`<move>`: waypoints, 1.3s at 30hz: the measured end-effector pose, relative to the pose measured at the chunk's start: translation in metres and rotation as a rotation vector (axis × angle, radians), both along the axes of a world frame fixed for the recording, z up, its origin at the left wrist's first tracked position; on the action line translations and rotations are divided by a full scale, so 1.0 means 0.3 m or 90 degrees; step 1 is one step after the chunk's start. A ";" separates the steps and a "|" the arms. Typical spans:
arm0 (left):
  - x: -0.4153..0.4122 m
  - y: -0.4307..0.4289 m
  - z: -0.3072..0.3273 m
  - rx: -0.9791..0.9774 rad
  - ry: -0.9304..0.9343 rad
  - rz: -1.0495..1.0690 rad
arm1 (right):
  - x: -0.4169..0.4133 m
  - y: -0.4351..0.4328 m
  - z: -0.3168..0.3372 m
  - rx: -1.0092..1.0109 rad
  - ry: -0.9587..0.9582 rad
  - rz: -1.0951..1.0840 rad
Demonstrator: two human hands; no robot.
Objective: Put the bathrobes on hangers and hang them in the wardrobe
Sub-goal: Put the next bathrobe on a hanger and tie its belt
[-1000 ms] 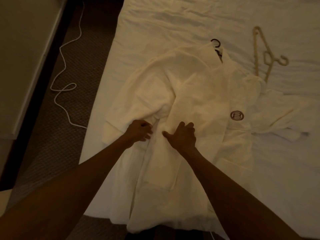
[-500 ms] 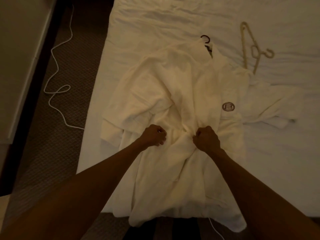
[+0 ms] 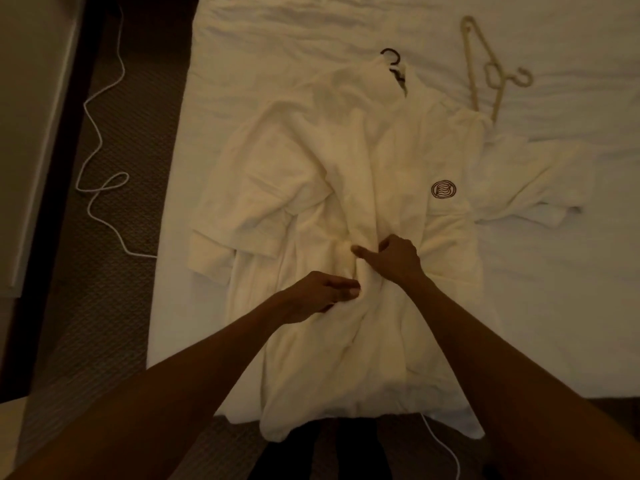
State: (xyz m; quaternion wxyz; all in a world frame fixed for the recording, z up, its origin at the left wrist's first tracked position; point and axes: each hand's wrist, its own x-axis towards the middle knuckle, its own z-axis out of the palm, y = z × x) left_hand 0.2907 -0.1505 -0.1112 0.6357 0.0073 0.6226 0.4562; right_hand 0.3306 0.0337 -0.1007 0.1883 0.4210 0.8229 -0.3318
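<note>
A white bathrobe point(image 3: 346, 161) with a round dark logo lies spread on the bed point(image 3: 554, 306), its hem hanging over the near edge. A black hanger point(image 3: 394, 62) sits inside its collar, only the hook and neck showing. My left hand point(image 3: 322, 294) pinches the robe's fabric at the waist. My right hand point(image 3: 394, 259) grips a bunched fold of the robe just above and to the right, forefinger stretched left. A pale wooden hanger point(image 3: 485, 71) lies bare on the sheet at the upper right.
A second white garment point(image 3: 533, 181) lies crumpled to the right of the robe. Dark carpet point(image 3: 114, 271) with a white cable point(image 3: 100, 140) runs along the bed's left side. A pale furniture panel point(image 3: 31, 116) stands at the far left.
The hands were apart on the robe's waist, then closed into fists on the fabric. Now they sit closer together, the left lower, the right higher with its forefinger out.
</note>
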 end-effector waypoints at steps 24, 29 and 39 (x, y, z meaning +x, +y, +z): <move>-0.122 0.089 -0.030 -0.132 0.105 0.168 | 0.010 -0.003 0.014 -0.202 -0.046 0.013; -0.149 0.118 -0.014 -0.130 0.204 0.178 | -0.023 -0.011 0.022 -0.208 -0.099 0.027; -0.202 0.160 0.013 -0.201 0.183 0.128 | -0.025 -0.012 -0.023 -0.231 -0.123 0.006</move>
